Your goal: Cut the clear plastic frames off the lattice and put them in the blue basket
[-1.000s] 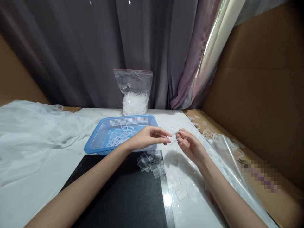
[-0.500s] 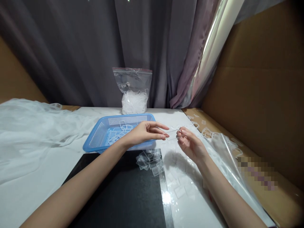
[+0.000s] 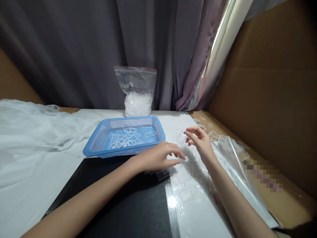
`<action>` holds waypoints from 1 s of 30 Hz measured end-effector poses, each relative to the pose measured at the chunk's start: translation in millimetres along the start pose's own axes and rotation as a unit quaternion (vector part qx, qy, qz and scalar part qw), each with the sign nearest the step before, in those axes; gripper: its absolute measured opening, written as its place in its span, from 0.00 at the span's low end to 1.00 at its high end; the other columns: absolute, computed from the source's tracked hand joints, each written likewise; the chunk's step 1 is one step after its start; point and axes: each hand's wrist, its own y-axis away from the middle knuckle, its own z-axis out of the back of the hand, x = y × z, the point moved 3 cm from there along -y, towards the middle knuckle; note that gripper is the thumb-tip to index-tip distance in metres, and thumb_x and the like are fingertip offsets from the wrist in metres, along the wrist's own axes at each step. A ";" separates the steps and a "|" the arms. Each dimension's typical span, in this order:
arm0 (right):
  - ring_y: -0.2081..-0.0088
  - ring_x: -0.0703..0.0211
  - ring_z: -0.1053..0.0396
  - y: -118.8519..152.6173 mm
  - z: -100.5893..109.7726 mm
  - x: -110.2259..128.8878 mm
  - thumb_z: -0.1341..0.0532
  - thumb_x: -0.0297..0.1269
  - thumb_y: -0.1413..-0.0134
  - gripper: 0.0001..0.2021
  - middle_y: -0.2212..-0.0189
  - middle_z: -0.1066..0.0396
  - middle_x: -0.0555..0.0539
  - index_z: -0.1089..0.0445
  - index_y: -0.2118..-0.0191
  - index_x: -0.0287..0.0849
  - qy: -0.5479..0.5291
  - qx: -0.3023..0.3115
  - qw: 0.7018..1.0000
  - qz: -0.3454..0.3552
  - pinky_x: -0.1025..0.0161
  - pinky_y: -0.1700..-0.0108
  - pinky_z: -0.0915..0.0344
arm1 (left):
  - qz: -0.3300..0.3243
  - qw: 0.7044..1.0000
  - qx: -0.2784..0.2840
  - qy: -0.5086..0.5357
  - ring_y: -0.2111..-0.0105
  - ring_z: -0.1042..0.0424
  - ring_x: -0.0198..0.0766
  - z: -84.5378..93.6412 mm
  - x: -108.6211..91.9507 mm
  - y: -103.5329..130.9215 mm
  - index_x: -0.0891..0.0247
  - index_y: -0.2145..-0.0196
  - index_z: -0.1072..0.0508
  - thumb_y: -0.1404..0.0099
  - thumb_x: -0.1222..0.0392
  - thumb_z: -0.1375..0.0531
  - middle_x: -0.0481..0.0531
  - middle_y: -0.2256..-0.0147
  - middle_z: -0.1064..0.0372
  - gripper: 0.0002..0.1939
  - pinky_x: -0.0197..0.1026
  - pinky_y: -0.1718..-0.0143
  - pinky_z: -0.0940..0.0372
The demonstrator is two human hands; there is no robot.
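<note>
- My left hand [image 3: 158,158] is low over the small pile of clear square plastic pieces [image 3: 160,173], palm down, fingers loosely spread w/ thumb under them. Can't tell if a piece is pinched or if the tips just touch; most of the pile is hidden under the hand.
- My right hand [image 3: 199,141] is further back & to the right, fingers relaxed and slightly apart, nothing clearly in it. Something thin & clear may sit at the tips, too faint to tell.
- The pile lies at the right edge of the black matte rectangular mat [image 3: 123,201], just in front of the blue perforated plastic tray [image 3: 99,140].
- More flat clear squares [image 3: 185,195] lie scattered on the glossy white tabletop [image 3: 29,201] right of the mat, near my right forearm; they're nearly invisible vs. the surface.
- The tray is shallow, w/ sloped walls and holes all round; clear rectangular frames [image 3: 126,138] are heaped loosely inside it.
- Behind the tray is a clear zip-top plastic bag [image 3: 135,91], upright against the curtain, its lower part full of whitish bits.
- To the left is crumpled sheer white fabric [image 3: 32,132], soft folds, well apart from both hands.
- On the right a crinkled clear plastic sheet [image 3: 235,162] drapes along the brown cardboard wall [image 3: 272,99], w/ a few more frames scattered on the cardboard ledge beside it.
- At the back hangs a grey pleated curtain [image 3: 74,49]; a pinkish one w/ a bright strip is right of it.
- Nothing stands between my hands & the pile; the tray rim is just behind my left knuckles.
</note>
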 end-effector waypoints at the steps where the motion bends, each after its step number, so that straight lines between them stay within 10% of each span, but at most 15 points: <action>1: 0.75 0.64 0.32 -0.9 1.4 -2.6 0.29 0.46 0.58 0.18 0.65 0.28 0.48 0.30 0.64 0.42 0.012 -0.009 1.000 0.002 0.66 0.76 0.36 | -0.007 1.000 0.013 -0.016 0.55 0.27 0.39 -6.5 0.5 -0.2 0.60 0.57 0.23 0.34 0.65 0.38 0.51 0.55 0.25 0.08 0.41 0.51 0.37; 12: 0.57 0.53 0.29 -6.5 13.4 -15.4 0.33 0.46 0.54 0.19 0.40 0.38 0.42 0.32 0.57 0.46 0.068 -0.077 0.994 0.032 0.53 0.56 0.29 | 0.008 0.997 0.017 -0.074 0.52 0.32 0.46 -61.5 14.2 -1.3 0.62 0.64 0.24 0.35 0.64 0.37 0.53 0.56 0.28 0.02 0.49 0.45 0.45; 22: 0.63 0.58 0.29 -5.4 10.8 -6.4 0.31 0.45 0.57 0.16 0.55 0.29 0.46 0.29 0.62 0.44 0.027 -0.045 0.999 -0.005 0.60 0.63 0.30 | 0.048 0.995 0.051 0.075 0.62 0.27 0.35 -25.1 7.3 -3.6 0.62 0.63 0.27 0.34 0.60 0.38 0.48 0.63 0.25 0.04 0.36 0.59 0.36; 30: 0.67 0.60 0.28 -1.5 2.9 0.2 0.31 0.47 0.54 0.14 0.63 0.26 0.48 0.30 0.65 0.44 0.013 0.056 0.998 -0.024 0.63 0.65 0.33 | 0.022 0.989 -0.061 0.133 0.56 0.29 0.37 1.4 9.0 -4.8 0.62 0.57 0.31 0.35 0.60 0.39 0.52 0.58 0.29 0.09 0.43 0.50 0.35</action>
